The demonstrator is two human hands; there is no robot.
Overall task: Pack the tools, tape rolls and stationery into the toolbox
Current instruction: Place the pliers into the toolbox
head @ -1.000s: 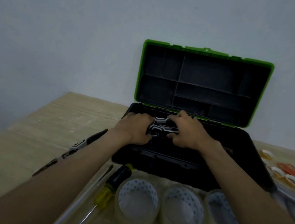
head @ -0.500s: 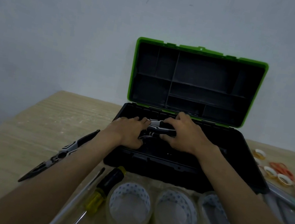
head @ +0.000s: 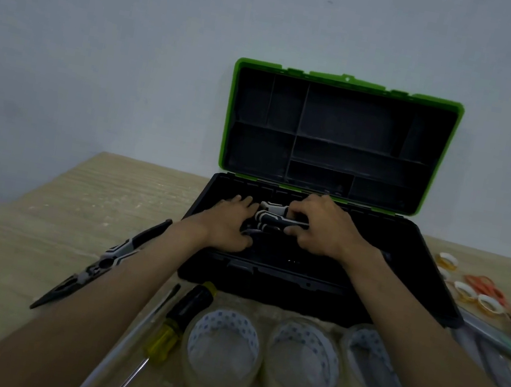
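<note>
**Black-and-white pliers (head: 273, 218) inside the open toolbox (head: 429, 285)**

The black toolbox stands on the surface (head: 80, 213), its green lid upright. Inside it, the right hand (head: 319, 228) curls round the pliers' handles. The left hand (head: 228, 222) rests against them, fingers nearly straight.

Toolbox (head: 315, 292) stands at back centre of table (head: 40, 206), close to the wall; lid (head: 338, 139) upright behind the base. Inside the base, left of centre: pliers (head: 271, 219). Left hand (head: 228, 222) rests at their left end, right hand (head: 322, 230) grips them from the right.

Left of the toolbox: long-nose pliers (head: 105, 262), partly behind the left forearm. Before its left front corner: screwdriver (head: 180, 320). Right of that, in a row before the toolbox: three tape rolls (head: 220, 354). Right of the toolbox: small tape rolls (head: 465, 291) and scissors (head: 485, 285).
</note>
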